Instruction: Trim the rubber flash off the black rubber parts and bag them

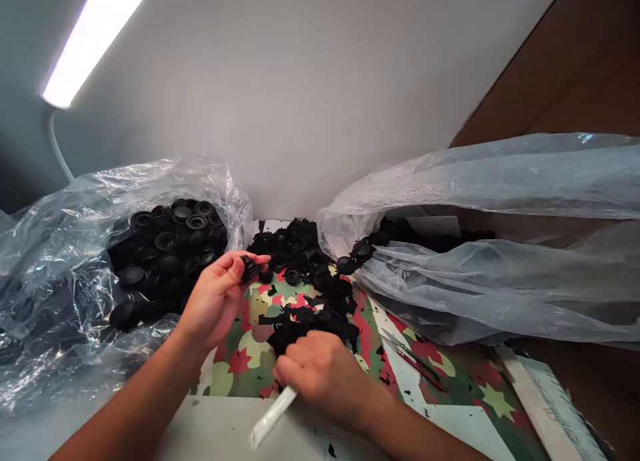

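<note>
My left hand (216, 302) pinches a small black round rubber part (250, 268) between thumb and fingers, beside the opening of the left plastic bag. Closed in a fist, my right hand (325, 374) grips a tool with a white, wrapped-looking handle (273, 418); its working end is hidden. Just beyond that fist lies a heap of black rubber scraps (320, 318). Similar ridged round parts (197, 221) fill the left bag. One loose ring-shaped part (293, 275) rests on the patterned sheet between the hands and the wall.
A clear plastic bag (55, 281) stands left, another (475, 274) lies right with black parts at its mouth. Scissors or tweezers with red handles (415, 361) lie on the camouflage-patterned sheet (225, 374). A lit lamp (95, 41) hangs upper left; cardboard (575, 74) rises right.
</note>
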Motion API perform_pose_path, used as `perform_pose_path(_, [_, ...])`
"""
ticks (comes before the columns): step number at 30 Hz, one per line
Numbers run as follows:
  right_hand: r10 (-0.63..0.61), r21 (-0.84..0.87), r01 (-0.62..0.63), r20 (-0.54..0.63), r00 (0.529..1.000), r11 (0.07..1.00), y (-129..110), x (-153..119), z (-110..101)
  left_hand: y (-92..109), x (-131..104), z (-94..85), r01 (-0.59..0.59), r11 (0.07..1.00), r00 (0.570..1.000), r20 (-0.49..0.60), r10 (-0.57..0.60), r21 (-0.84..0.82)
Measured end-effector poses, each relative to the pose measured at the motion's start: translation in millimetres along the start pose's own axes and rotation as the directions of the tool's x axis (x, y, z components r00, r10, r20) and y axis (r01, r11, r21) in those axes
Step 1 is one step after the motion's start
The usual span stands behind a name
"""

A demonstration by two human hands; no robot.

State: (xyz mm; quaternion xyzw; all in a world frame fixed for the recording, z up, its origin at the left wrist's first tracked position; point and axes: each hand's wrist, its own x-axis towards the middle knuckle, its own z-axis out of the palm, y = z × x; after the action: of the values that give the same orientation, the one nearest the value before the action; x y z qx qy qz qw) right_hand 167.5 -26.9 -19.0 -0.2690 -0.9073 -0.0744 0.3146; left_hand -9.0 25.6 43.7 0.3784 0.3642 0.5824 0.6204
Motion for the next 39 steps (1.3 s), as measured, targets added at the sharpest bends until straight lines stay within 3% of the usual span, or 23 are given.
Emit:
perform_pose_path(3, [0.205, 0.057, -0.207, 0.046, 0.978, 0.977, 6.1, -3.9, 5.0, 0.2, -2.5, -1.9, 0.065, 0.998, 0.991, 0.117, -0.063, -0.015])
perform_pose_path(6, [0.385, 0.302, -0.388, 0.074, 0.92, 0.871, 13.8, -2.6, -3.1, -9.7, -9.2, -0.6, 0.074, 0.997, 0.976, 0.204, -0.076, 0.019])
perform_pose_path(10, [0.601, 0.654, -0.517, 0.117, 0.79, 0.552, 18.7, 3.8, -19.4, -21.8, -13.3, 1.8, 0.005, 0.996, 0.974, 0.226, -0.025, 0.088])
perform_pose_path(14, [0.719, 0.819, -0.535, 0.243, 0.651, 0.208, 21.4, 6.4, -25.2, -23.2, -17.6, 6.5, -0.033, 0.962, 0.973, 0.228, -0.031, 0.271])
perform_pose_path(16, [0.729, 0.845, -0.528, 0.305, 0.613, 0.091, 21.8, 5.9, -25.8, -21.7, -20.7, 9.8, -0.042, 0.925, 0.97, 0.236, -0.052, 0.377])
perform_pose_path(19, [0.728, 0.847, -0.531, 0.372, 0.577, -0.012, 20.8, 5.4, -27.7, -21.9, -23.3, 13.1, -0.044, 0.899, 0.971, 0.231, -0.065, 0.436])
perform_pose_path(22, [0.733, 0.846, -0.53, 0.395, 0.554, -0.056, 19.0, 5.5, -30.3, -26.5, -22.3, 12.1, 0.009, 0.933, 0.972, 0.215, -0.092, 0.36])
perform_pose_path(31, [0.725, 0.864, -0.492, 0.408, 0.555, -0.109, 18.0, 4.2, -33.3, -33.0, -22.0, 8.3, 0.091, 0.976, 0.969, 0.21, -0.133, 0.199])
perform_pose_path(36, [0.715, 0.853, -0.518, 0.402, 0.573, -0.064, 18.1, 3.1, -32.2, -31.0, -23.4, 6.1, 0.01, 0.953, 0.975, 0.209, -0.076, 0.303])
perform_pose_path(39, [0.715, 0.826, -0.563, 0.373, 0.591, 0.034, 19.3, 2.8, -31.7, -28.2, -23.5, 5.8, -0.048, 0.923, 0.982, 0.186, -0.026, 0.382])
